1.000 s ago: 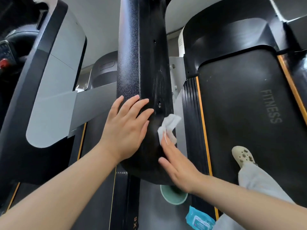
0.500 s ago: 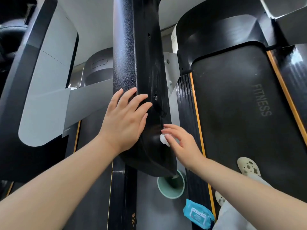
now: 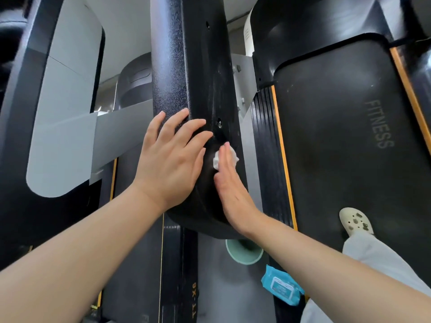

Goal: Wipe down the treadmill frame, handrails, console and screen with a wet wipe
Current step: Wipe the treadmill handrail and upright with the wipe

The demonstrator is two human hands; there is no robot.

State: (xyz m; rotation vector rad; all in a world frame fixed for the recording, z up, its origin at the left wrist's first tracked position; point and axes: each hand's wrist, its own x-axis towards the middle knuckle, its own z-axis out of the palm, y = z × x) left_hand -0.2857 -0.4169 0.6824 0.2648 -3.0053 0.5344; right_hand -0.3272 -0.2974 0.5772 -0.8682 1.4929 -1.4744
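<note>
A thick black speckled handrail (image 3: pixel 186 66) of the treadmill runs down the middle of the view to a rounded end. My left hand (image 3: pixel 170 157) lies flat on its left face, fingers spread and straight. My right hand (image 3: pixel 231 180) presses a small crumpled white wet wipe (image 3: pixel 221 158) against the handrail's right face with straight fingers, just below a screw hole. Most of the wipe is hidden under my fingers.
The treadmill belt (image 3: pixel 345 141) marked FITNESS lies at the right between orange stripes, with my foot in a cream clog (image 3: pixel 354 221) on it. On the floor below are a green round bin (image 3: pixel 243 252) and a blue wipes pack (image 3: pixel 281 284). A neighbouring grey-and-black machine (image 3: pixel 58 113) stands left.
My right hand went from fingers curled over the wipe at the rail's edge to flat on the rail's face, pressing the wipe slightly higher. My left hand kept its place.
</note>
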